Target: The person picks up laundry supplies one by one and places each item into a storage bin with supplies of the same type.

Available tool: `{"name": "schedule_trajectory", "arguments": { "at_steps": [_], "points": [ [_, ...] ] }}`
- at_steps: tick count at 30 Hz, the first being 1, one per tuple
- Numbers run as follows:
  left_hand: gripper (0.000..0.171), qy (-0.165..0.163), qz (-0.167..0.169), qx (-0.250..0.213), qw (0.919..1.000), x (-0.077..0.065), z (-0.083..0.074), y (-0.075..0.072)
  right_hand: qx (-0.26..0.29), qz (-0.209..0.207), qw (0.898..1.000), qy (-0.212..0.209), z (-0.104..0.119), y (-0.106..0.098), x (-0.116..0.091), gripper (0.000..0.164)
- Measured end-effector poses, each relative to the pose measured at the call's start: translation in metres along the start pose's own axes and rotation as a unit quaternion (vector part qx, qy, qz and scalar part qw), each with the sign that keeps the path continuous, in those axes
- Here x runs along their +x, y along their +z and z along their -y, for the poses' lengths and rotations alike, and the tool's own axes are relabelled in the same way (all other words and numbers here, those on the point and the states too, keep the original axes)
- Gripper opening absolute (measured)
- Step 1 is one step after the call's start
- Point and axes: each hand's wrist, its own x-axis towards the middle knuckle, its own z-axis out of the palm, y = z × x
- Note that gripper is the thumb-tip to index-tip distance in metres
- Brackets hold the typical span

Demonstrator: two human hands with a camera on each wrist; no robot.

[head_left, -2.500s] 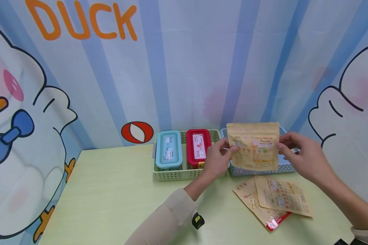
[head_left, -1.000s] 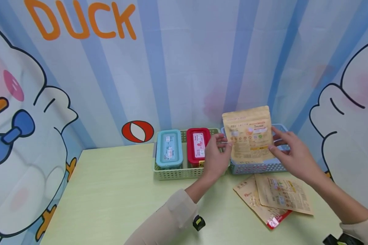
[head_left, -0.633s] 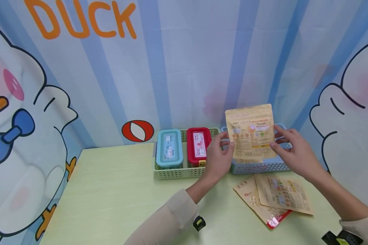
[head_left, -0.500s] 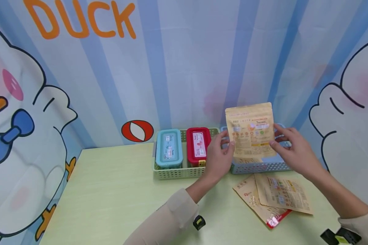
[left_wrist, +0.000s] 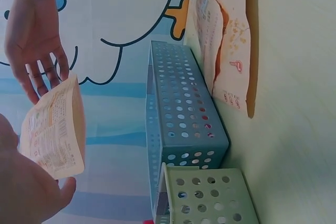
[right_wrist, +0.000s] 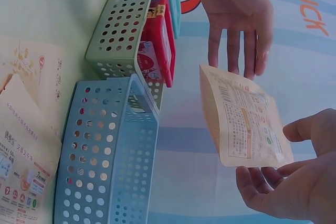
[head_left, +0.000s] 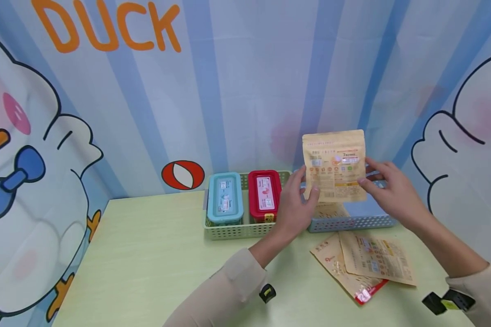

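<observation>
In the head view the pouch seems to overlap the blue basket; both wrist views show a gap, the pouch held up and well apart from it. Only the head view shows something tan inside that basket, and the lids of the blue box and red box in the green basket; the right wrist view adds the red box's side. The wrist views also show the pouch's thickness.

The pouch stands upright between two bare hands. The left grip pinches its lower left edge, thumb in front; the right grip pinches its right edge. Two other pouches overlap on the surface, in front of the blue basket.
</observation>
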Motion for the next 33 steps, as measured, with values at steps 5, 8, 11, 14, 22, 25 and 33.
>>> {"name": "schedule_trajectory", "arguments": {
  "at_steps": [5,8,11,14,22,25,33],
  "points": [
    [0.065,-0.020,0.005,-0.010,0.9998,0.002,-0.001,0.000,-0.002,0.001,1.000,0.006,0.001,0.001,0.005,0.066],
    [0.065,-0.034,0.004,-0.018,0.9993,0.004,-0.001,0.000,0.000,0.002,1.000,0.009,0.002,0.002,0.007,0.067],
    [0.065,-0.046,0.004,-0.029,0.9985,0.004,-0.001,0.000,0.009,0.006,1.000,0.014,0.002,0.003,0.009,0.068],
    [0.065,-0.061,0.002,-0.044,0.9971,0.004,0.000,0.001,0.023,0.011,0.999,0.021,0.002,0.004,0.010,0.069],
    [0.063,-0.091,-0.013,-0.075,0.9929,0.009,0.005,0.002,0.050,0.014,0.998,0.029,-0.002,0.009,0.010,0.065],
    [0.062,-0.101,-0.011,-0.072,0.9922,0.011,0.006,0.002,0.055,0.011,0.998,0.027,-0.005,0.012,0.011,0.064],
    [0.061,-0.115,-0.002,-0.076,0.9904,0.014,0.008,0.003,0.065,0.010,0.998,0.023,-0.017,0.016,0.012,0.066]
  ]
}}
